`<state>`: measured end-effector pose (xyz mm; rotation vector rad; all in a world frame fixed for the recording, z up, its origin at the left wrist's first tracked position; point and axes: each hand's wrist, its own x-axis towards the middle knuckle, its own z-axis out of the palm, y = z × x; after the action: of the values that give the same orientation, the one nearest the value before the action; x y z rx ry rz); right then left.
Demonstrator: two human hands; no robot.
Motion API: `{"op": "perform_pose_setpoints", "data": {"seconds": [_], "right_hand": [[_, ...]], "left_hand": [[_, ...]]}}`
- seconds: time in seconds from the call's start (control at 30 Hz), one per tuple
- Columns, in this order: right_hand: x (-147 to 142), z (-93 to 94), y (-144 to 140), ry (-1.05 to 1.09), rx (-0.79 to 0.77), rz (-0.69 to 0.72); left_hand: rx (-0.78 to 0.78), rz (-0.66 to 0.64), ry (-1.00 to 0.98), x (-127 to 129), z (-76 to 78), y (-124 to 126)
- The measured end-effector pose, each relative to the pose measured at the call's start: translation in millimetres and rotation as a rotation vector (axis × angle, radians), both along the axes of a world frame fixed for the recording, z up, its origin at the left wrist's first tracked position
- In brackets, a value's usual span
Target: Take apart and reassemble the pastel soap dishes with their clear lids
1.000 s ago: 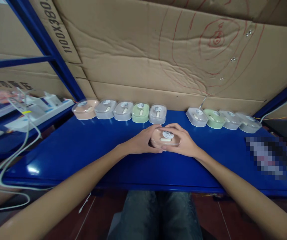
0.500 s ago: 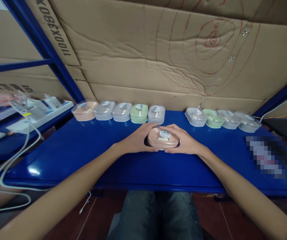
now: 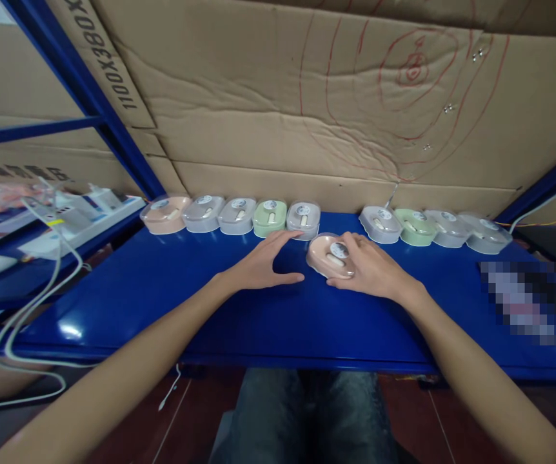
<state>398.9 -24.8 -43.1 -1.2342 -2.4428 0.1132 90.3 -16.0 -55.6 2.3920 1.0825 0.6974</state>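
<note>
Gripping the peach case [image 3: 330, 256] on the blue desk [image 3: 162, 290], the right hand [image 3: 372, 270] would do well to slide it squarely into the gap between the lavender case [image 3: 303, 219] and grey case [image 3: 380, 224]. Left hand [image 3: 263, 264] rests open, empty.

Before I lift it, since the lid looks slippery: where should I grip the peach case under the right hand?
Pinch the peach case across its two long sides, coming from above. It lies flat on the blue table, domed and smooth on top, so the right hand would likely slip there; the sides give opposing faces.
</note>
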Motion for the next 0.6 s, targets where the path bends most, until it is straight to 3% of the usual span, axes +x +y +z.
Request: {"op": "perform_pose_setpoints", "data": {"seconds": [0.13, 0.27, 0.47, 0.6], "right_hand": [[6, -7.7, 9, -0.071, 0.179, -0.183], [3, -11.1, 11, -0.202, 0.254, -0.318], [2, -4.6, 10, -0.042, 0.308, -0.267], [5, -4.4, 13, -0.091, 0.343, -0.182]], "left_hand": [[-0.027, 0.014, 0.010, 1, 1.0, 0], [-0.013, 0.002, 0.014, 0, 0.4, 1], [0.023, -0.002, -0.001, -2, 0.9, 3], [0.042, 0.008, -0.006, -2, -0.6, 5]]}}
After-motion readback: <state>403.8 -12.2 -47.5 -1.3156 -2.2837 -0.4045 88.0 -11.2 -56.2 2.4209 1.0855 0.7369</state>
